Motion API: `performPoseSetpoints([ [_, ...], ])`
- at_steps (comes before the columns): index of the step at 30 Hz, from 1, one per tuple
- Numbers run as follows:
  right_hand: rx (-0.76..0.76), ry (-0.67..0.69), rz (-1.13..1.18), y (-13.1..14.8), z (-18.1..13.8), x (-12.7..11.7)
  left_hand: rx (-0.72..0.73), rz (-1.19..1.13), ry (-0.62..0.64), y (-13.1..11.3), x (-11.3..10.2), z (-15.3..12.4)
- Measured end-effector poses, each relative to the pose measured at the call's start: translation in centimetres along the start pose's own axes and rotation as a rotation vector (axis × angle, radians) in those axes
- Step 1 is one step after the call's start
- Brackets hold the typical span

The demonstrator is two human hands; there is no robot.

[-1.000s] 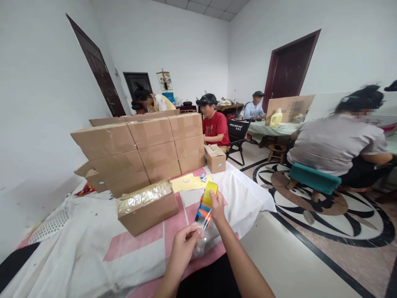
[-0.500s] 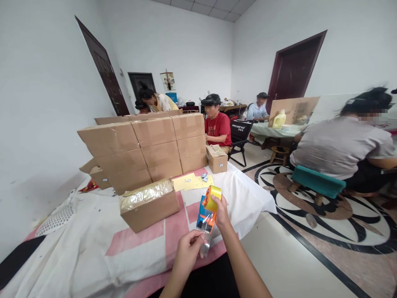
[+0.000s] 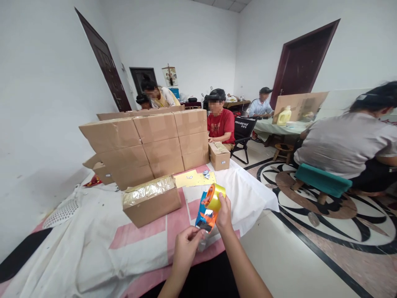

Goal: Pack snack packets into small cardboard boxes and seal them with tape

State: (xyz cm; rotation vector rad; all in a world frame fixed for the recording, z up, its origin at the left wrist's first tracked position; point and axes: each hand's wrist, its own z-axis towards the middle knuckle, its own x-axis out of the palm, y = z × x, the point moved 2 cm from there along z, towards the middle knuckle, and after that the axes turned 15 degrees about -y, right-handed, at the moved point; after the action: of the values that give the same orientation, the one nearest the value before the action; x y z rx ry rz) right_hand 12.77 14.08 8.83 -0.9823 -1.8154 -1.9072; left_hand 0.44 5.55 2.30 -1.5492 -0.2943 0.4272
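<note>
My right hand is wrapped around a blue and orange tape dispenser that carries a yellow roll of tape. It is held up over the near edge of the cloth-covered table. My left hand sits just below it and pinches the clear free end of the tape that hangs from the dispenser. A small cardboard box, its top covered in shiny tape, lies on the table to the left of both hands.
A wall of stacked cardboard boxes stands behind the small box, with another small box and yellow sheets near it. Several people sit at tables beyond and to the right. A white and pink cloth covers my table.
The dispenser has tilted, so the yellow roll turns more toward me, and my left hand has moved up closer under it. The view has shifted slightly.
</note>
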Motion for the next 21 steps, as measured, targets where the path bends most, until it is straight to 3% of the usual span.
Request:
performPoseSetpoints([
  [7,0.025,-0.114,0.003,0.7,-0.5,0.2,0.032,-0.015,0.002,0.1,-0.3,0.0],
  [21,0.089,-0.243,0.101,-0.5,0.2,-2.1,0.121,0.015,0.159,-1.1,-0.7,-0.6],
])
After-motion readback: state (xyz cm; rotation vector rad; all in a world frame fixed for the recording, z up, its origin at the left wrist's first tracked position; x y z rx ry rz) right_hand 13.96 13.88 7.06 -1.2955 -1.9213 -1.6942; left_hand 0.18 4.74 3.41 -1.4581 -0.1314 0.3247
